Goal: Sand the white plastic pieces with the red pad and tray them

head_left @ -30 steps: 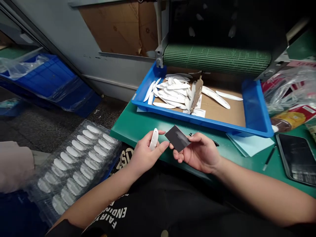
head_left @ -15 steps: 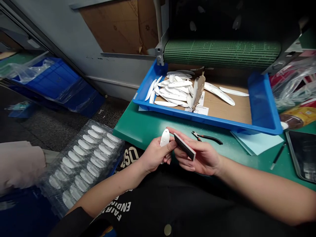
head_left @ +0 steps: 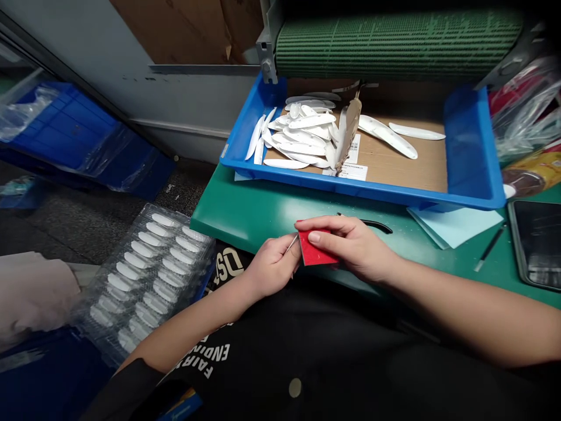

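My left hand [head_left: 272, 268] is closed around a small white oval plastic piece [head_left: 292, 242], of which only a thin edge shows. My right hand [head_left: 350, 245] grips a flat rectangular block, its red face [head_left: 316, 252] up, and presses it against that piece. Both hands meet at the near edge of the green table [head_left: 245, 213]. Behind them a blue tray [head_left: 464, 146] lined with cardboard holds several long white plastic pieces [head_left: 298, 137]. A clear blister tray [head_left: 149, 275] with several white oval pieces lies low at my left.
Black-handled cutters [head_left: 372, 223] lie just behind my right hand. A green ribbed conveyor belt [head_left: 394, 41] ends above the blue tray. At right are a pale blue sheet [head_left: 451, 225], a dark tablet [head_left: 537, 242], a pen [head_left: 486, 257] and plastic bags [head_left: 526, 111]. Blue crates [head_left: 65, 134] stand far left.
The block has turned in my right hand from its dark face, through its edge, to its red face. Both hands drew together and lower, and the white piece is now mostly hidden.
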`<state>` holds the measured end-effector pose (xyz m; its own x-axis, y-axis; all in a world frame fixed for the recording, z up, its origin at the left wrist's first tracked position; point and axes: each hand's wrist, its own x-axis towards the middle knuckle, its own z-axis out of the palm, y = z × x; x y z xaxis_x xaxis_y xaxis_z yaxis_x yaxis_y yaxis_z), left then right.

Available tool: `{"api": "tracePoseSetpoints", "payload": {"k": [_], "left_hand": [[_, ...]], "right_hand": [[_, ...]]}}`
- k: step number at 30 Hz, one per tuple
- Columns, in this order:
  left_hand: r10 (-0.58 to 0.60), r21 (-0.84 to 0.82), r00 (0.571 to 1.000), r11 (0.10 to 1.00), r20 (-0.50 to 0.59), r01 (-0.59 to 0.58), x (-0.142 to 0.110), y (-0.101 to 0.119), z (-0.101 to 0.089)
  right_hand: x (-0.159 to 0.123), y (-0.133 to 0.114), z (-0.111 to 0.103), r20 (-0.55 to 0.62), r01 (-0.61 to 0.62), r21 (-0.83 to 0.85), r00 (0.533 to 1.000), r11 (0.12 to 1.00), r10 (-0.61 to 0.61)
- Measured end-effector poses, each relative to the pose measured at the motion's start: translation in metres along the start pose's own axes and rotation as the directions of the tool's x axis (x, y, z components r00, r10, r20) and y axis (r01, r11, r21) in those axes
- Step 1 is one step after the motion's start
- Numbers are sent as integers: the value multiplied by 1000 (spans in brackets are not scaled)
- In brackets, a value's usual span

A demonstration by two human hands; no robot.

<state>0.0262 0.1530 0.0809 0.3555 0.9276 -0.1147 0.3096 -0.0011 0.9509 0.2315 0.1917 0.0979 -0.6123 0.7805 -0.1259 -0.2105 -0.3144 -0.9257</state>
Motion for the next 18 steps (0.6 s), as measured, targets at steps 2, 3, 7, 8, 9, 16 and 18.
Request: {"api": "tracePoseSetpoints", "payload": {"k": [2,3,7,8,9,16,18], "left_hand": [[74,71,997,995,10,-75,-1,0,0],[122,111,992,986,19,-124,-1,2,0],[367,255,927,891,84,-376,-4,13,-4],[402,285,912,867,80,-408,-4,15,-5],[423,319,904,849,67,-421,-4,16,-6],[405,580,911,726,73,-369,-2,10,-7],[378,620,922,704,86,-346,-3,10,-8]], "right_hand": [[1,0,0,45,-38,24,998,999,37],[3,-1,-2,46,-62,32,997,998,60],[9,-9,-10,-195,-192,50,961,980,198],[10,-12,-12,-266,-191,58,943,980,200],[9,-15,-12,-294,-176,62,937,982,187],[7,-27,-15,-236,-172,-246,965,954,113],[8,-27,-19,-290,-141,-294,956,945,52]]}}
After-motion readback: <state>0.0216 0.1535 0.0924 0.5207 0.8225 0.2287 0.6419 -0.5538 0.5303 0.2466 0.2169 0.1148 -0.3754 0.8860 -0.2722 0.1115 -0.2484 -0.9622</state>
